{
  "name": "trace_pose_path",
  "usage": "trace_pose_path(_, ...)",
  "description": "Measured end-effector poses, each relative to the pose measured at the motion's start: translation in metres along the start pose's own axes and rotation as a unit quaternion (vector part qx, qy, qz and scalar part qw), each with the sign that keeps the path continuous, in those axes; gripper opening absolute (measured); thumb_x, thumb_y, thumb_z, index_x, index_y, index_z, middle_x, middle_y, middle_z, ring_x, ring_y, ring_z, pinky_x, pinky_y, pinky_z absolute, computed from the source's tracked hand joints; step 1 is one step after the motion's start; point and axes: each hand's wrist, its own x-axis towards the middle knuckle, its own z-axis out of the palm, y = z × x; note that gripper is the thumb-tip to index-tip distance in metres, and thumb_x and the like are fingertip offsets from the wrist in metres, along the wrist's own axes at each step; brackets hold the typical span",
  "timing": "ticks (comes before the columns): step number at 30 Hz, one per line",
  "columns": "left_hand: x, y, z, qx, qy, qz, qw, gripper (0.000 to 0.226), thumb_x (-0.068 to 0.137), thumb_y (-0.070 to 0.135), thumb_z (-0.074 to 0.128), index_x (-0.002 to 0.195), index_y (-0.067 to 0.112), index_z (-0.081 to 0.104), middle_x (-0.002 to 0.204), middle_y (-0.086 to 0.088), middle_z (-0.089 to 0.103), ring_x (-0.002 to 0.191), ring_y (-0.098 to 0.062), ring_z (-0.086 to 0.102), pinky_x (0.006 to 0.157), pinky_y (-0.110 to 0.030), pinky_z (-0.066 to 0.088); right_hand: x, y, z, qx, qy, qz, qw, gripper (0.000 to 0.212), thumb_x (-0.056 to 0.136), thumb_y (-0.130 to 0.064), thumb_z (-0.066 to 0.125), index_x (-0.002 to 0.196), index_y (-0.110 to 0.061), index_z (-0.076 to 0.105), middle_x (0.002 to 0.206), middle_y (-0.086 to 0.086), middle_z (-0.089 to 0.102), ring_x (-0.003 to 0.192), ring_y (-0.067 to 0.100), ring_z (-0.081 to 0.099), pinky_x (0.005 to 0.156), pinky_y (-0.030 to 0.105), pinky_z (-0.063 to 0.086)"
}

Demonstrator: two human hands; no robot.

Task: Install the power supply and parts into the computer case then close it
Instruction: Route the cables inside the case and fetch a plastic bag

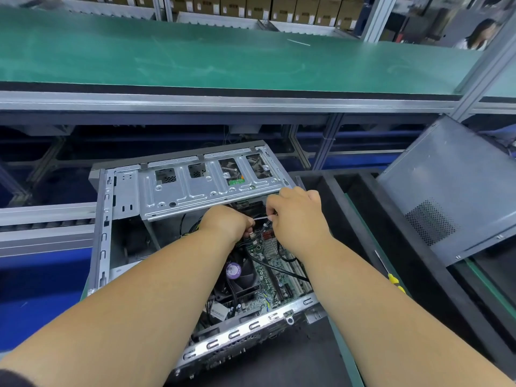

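Head view: both hands (227,223) (297,216) pinch a white cable tie (261,218) inside the open computer case (178,188).

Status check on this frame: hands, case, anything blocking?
Both hands inside open computer case, pinching a thin white tie over the cables. Side panel off, leaning right. No obstruction visible.

Computer assembly line, factory floor.

We stand at a production station: a long green conveyor belt (223,57) runs across in front of us in an aluminium frame (195,101), with roller tracks (47,224) lower left. Behind it, shelving holds rows of identical cardboard boxes (251,7). An open computer case (195,188) lies before us, a loose grey side panel (452,191) leans at right, and another worker (479,34) sits far right.
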Motion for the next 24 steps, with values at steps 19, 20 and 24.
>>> trace_pose_path(19, -0.083, -0.001, -0.114, 0.436, 0.001, 0.163, 0.885, 0.032, 0.100, 0.030, 0.045, 0.126, 0.028, 0.063, 0.132, 0.005, 0.059, 0.116, -0.017, 0.052, 0.094, -0.027, 0.036, 0.004, -0.018, -0.038, 0.128, -0.115, -0.041, 0.984, 0.007, 0.092, -0.023, 0.062, 0.094, -0.028, 0.066, 0.091, -0.011, 0.060, 0.089, 0.014, 0.058, 0.079, 0.030, 0.045)
trace_pose_path(20, -0.086, -0.007, -0.121, 0.423, 0.005, 0.159, 0.892, 0.029, 0.099, 0.030, 0.047, 0.122, 0.031, 0.065, 0.128, 0.008, 0.060, 0.111, -0.015, 0.054, 0.090, -0.026, 0.038, 0.006, -0.019, -0.040, 0.128, -0.153, -0.059, 0.978, 0.009, 0.092, -0.023, 0.062, 0.092, -0.030, 0.066, 0.092, -0.011, 0.062, 0.088, 0.013, 0.059, 0.076, 0.028, 0.046)
trace_pose_path(24, -0.089, -0.032, -0.129, 0.354, 0.040, 0.139, 0.924, 0.021, 0.096, 0.030, 0.052, 0.107, 0.037, 0.068, 0.104, 0.014, 0.064, 0.092, -0.008, 0.059, 0.079, -0.026, 0.045, 0.008, -0.014, -0.038, 0.100, -0.326, -0.143, 0.929, 0.018, 0.088, -0.020, 0.064, 0.092, -0.037, 0.068, 0.090, -0.014, 0.067, 0.078, 0.001, 0.059, 0.067, 0.022, 0.046)
